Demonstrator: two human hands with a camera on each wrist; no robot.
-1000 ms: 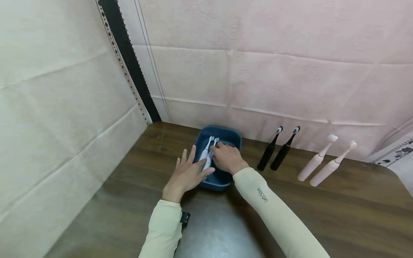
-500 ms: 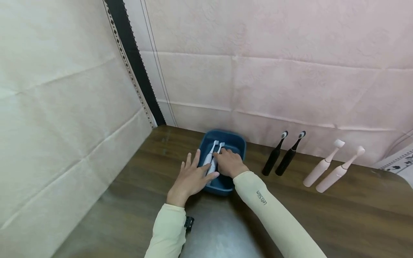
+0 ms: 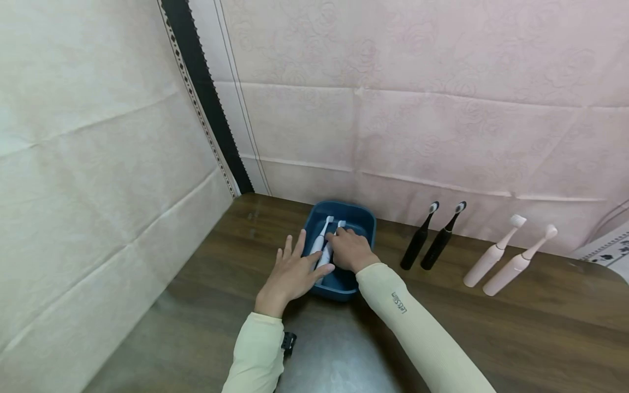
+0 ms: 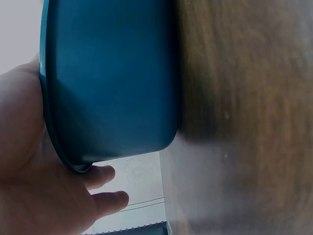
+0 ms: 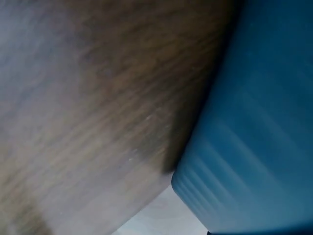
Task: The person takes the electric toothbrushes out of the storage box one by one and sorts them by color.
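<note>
A dark blue tub [image 3: 362, 218] sits on the brown table near the back wall, with two white electric toothbrushes [image 3: 321, 240] lying side by side in it. My left hand [image 3: 298, 256] rests flat on the tub's left rim, fingers straight and thumb against a brush handle. In the left wrist view the palm [image 4: 29, 171] lies against the tub's outer wall [image 4: 112, 83]. My right hand [image 3: 345, 241] reaches into the tub, fingers curled over the right white toothbrush [image 3: 339, 225]. The right wrist view shows only the tub wall [image 5: 259, 137] and the table [image 5: 98, 98].
Two black toothbrushes [image 3: 417, 243] and two pink toothbrushes [image 3: 491, 255] lie in a row to the right of the tub, heads toward the wall. Pink cloth walls [image 3: 417, 109] close off the back and left. Bare wood [image 3: 516, 333] lies at the front right.
Both hands stay at the tub in much the same pose. The head view has shifted slightly, so everything sits a little lower and to the right.
</note>
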